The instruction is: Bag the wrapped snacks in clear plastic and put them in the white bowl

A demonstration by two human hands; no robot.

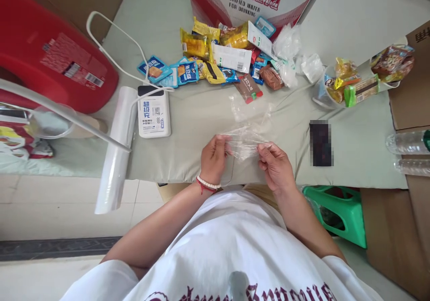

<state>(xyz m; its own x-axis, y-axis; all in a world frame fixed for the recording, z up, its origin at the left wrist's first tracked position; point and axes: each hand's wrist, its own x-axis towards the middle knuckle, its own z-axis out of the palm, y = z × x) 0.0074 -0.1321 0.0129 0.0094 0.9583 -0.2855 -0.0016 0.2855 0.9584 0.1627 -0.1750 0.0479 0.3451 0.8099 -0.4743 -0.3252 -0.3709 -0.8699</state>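
Between my two hands a thin clear plastic bag (247, 142) is stretched sideways, its far part lying crumpled on the cloth. My left hand (214, 156) pinches its left side between thumb and fingers; a beaded bracelet and red cord circle that wrist. On the right side, my right hand (274, 163) pinches the plastic the same way. Just beyond the bag lies a brown and red snack packet (248, 88), at the front of a heap of wrapped snacks (231, 58). Whether anything is inside the bag cannot be made out.
Left of my hands are a white power bank (154, 115) with a cable, a clear plastic roll (116, 157) overhanging the table edge and a red jug (57, 45). Rightward are a dark pixelated object (320, 143), a clear snack tub (331, 97) and a green stool (358, 222).
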